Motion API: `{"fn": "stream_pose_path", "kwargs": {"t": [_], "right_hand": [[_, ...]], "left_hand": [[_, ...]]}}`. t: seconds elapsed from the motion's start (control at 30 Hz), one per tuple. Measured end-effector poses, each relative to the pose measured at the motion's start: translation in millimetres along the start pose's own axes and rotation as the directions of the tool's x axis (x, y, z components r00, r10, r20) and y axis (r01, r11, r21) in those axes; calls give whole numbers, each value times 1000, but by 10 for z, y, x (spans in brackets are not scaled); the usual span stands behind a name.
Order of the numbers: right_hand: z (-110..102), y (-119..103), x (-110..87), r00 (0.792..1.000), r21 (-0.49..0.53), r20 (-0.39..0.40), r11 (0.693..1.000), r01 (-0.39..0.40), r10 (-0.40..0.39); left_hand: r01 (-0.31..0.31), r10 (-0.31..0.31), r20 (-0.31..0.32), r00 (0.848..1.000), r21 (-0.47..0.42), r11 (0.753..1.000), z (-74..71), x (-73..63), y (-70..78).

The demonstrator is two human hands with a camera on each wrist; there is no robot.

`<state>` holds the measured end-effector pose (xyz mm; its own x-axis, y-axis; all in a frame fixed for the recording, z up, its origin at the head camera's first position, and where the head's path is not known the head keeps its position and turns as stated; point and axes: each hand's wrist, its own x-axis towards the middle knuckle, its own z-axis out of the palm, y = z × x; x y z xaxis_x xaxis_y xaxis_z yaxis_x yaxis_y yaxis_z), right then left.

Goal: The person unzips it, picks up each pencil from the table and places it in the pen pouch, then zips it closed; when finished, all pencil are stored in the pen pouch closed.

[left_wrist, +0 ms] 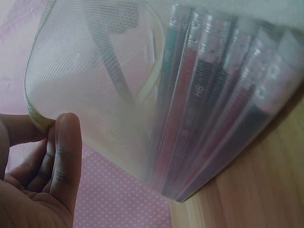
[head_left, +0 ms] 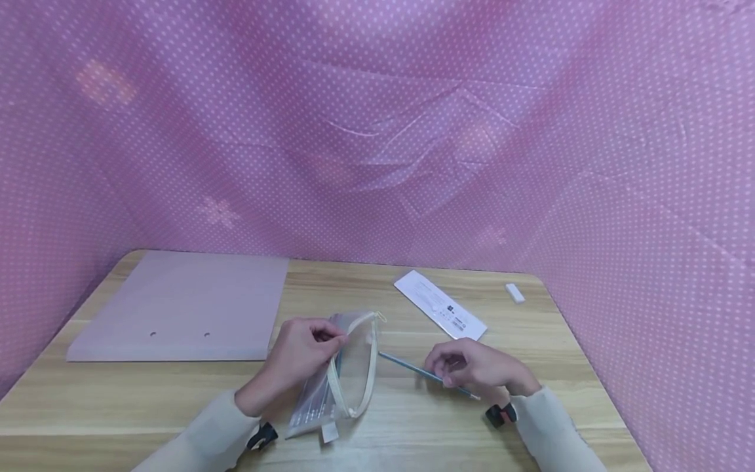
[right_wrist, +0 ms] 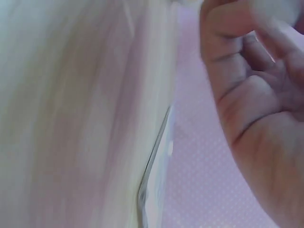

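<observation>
My left hand [head_left: 303, 351] pinches the cream zip edge of a see-through mesh pencil pouch [head_left: 372, 375], holding its mouth apart. Inside the pouch, several pencils [left_wrist: 197, 90] lie side by side, their eraser ends showing in the left wrist view; one is marked HB. To the right of the opening, my right hand [head_left: 474, 366] holds a slim blue pencil [head_left: 407, 364] between thumb and fingers. The pencil's left end points at the pouch mouth, a small gap away. In the right wrist view the curled fingers [right_wrist: 228, 71] show, but the pencil cannot be made out.
A large pale folder [head_left: 194, 301] with two small holes lies at the left of the wooden table [head_left: 330, 282]. Behind the right hand is a flat white packet [head_left: 439, 305] with printing. Farther right sits a small white block [head_left: 515, 293]. Pink dotted cloth [head_left: 377, 164] hangs around the table.
</observation>
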<state>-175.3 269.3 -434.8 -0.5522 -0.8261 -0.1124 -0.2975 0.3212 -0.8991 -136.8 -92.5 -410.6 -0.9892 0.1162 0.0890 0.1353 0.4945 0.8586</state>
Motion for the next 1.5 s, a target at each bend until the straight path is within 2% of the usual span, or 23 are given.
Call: {"fn": "stream_pose_path", "kwargs": {"t": [0.13, 0.3, 0.43, 0.53, 0.83, 1.07, 1.27, 1.37, 1.5], "right_hand": [[56, -94, 73, 998, 85, -27, 995, 53, -51], [202, -173, 216, 992, 166, -125, 986, -4, 25], [307, -175, 325, 983, 268, -173, 963, -17, 65], [361, -181, 389, 978, 339, -183, 940, -34, 101], [501, -260, 567, 970, 432, -151, 895, -111, 193], [666, -303, 770, 966, 514, -168, 854, -84, 196], [812, -384, 930, 939, 597, -220, 797, -84, 264], [877, -451, 1004, 923, 609, -244, 788, -93, 298], [934, -522, 1076, 916, 603, -265, 793, -86, 301]], "left_hand": [[-2, 2, -1, 1000, 1, 1000, -1, -1, -3], [-3, 3, -1, 1000, 0, 1000, -3, -4, -1], [-3, 3, -8, 1000, 8, 1000, -9, -3, 10], [0, 1, -14, 1000, 15, 1000, -15, 1, 23], [1, -1, -25, 1000, 9, 1000, -13, 5, 31], [-15, 16, -25, 1000, 17, 1000, -19, -11, 28], [-19, 19, -31, 999, 14, 1000, -10, -11, 21], [-29, 29, -30, 999, 12, 1000, -2, -9, 21], [-23, 24, -21, 999, 15, 1000, 6, -14, 25]]}}
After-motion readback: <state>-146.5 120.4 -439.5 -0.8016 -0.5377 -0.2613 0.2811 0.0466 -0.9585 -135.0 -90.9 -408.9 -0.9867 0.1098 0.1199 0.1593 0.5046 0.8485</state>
